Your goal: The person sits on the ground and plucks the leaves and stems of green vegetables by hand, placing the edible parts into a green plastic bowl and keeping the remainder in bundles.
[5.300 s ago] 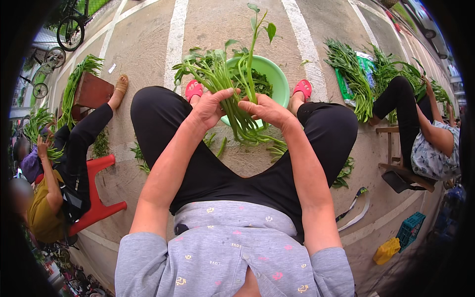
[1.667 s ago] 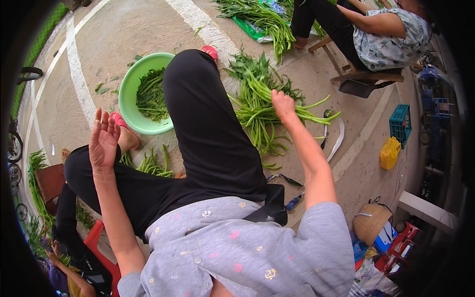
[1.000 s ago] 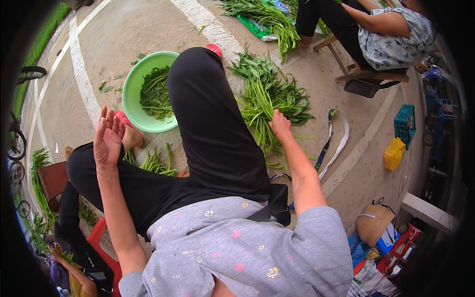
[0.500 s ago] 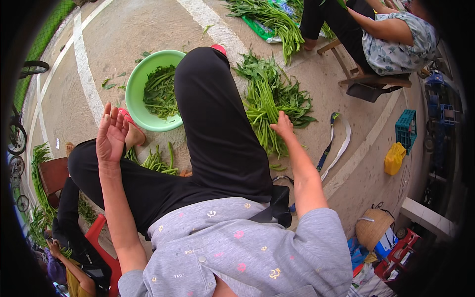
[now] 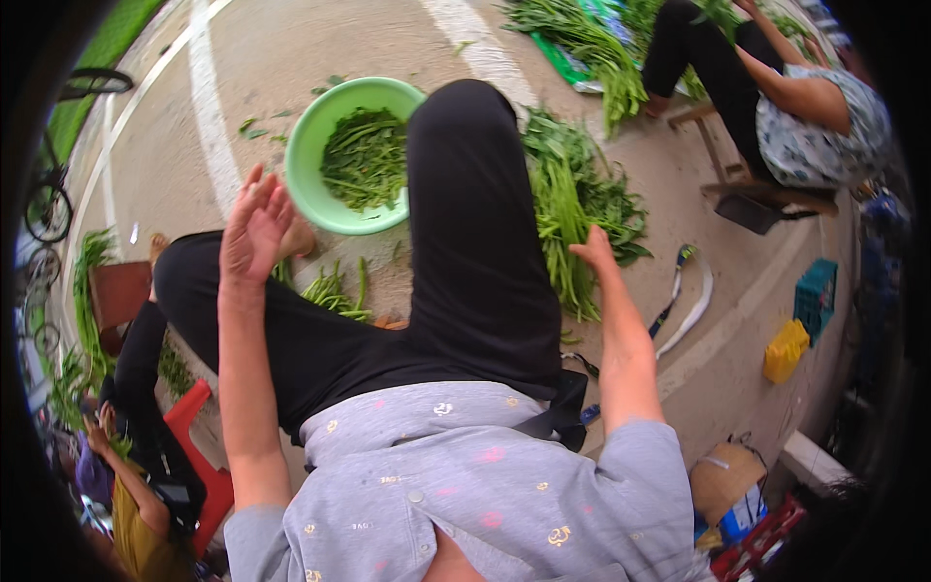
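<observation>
green stalks (image 5: 572,218) lie in one big pile on the ground, just to the right of the person's right leg (image 5: 480,223). the long stems run up and down the picture, from the far end near the top to the near end by the hand, and the leaves spread out to the right side. the right hand (image 5: 593,252) reaches down onto the near end of the pile and touches the stems. its fingers curl down among the greens, but i cannot tell if they are closed on a stem. the left hand (image 5: 254,225) is up in the air over the left knee, held open with the fingers spread apart, and it holds nothing.

one round green bowl (image 5: 308,160) sits on the ground between the two legs. it has a heap of cut green stems inside. a few loose stems (image 5: 335,289) lie on the ground below the bowl. two other people (image 5: 805,116) sit nearby, one at the top right on a low stool and one at the bottom left by a red stool (image 5: 199,456). one yellow box (image 5: 784,351) and one blue crate (image 5: 815,296) stand at the right.
</observation>
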Demonstrator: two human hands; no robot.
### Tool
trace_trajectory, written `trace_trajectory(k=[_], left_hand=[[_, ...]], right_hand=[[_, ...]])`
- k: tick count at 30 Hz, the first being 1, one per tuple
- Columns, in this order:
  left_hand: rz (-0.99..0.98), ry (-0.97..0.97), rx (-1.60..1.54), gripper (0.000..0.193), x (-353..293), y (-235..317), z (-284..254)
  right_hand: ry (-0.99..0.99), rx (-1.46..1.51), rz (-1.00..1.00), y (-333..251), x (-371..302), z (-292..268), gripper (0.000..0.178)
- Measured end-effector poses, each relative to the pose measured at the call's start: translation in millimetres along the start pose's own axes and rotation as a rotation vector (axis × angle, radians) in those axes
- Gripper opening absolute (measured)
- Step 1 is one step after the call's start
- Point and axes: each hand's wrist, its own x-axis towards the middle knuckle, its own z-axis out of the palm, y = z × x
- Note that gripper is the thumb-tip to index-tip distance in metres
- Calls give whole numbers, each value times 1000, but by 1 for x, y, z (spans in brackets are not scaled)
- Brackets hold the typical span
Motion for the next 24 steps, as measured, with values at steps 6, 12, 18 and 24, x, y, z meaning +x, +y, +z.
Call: trace_trajectory(k=[6, 12, 18, 24], left_hand=[[54, 14, -57, 43, 3, 8, 14], [351, -82, -135, 37, -27, 73, 0], [663, 47, -79, 29, -114, 152, -46], [455, 792, 129, 24, -181, 116, -180]], right_hand=[[-45, 147, -146, 30, 20, -8, 82], [-345, 458, -177, 38, 44, -4, 85], [-259, 262, -210, 26, 41, 2, 64], [-31, 140, -318, 14, 48, -24, 46]])
